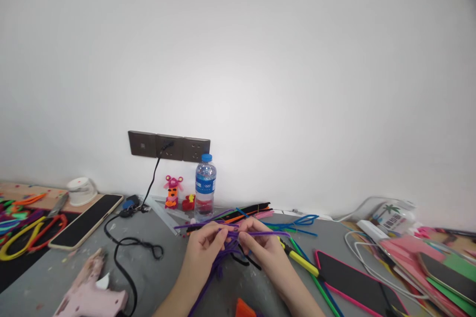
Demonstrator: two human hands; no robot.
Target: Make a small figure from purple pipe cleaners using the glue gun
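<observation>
Purple pipe cleaners (222, 256) are bunched between my two hands, low in the centre of the head view. My left hand (208, 245) pinches a purple strand between thumb and fingers. Close beside it, my right hand (258, 245) pinches the same purple bundle, and one strand sticks out to the right past its fingers. Black pipe cleaner ends (254, 262) show just under my right hand. Behind both hands lies a pile of blue, orange, black and pink pipe cleaners (305, 220). My fingertips partly hide where the strands cross.
A water bottle (205, 185) and small figures (172, 198) stand by the wall. At left are a phone (87, 220), scissors (22, 240), a pink glue gun (91, 302) and its black cable. Right hold a yellow cutter (303, 261), a pink-edged tablet (357, 282) and coloured sheets (412, 252).
</observation>
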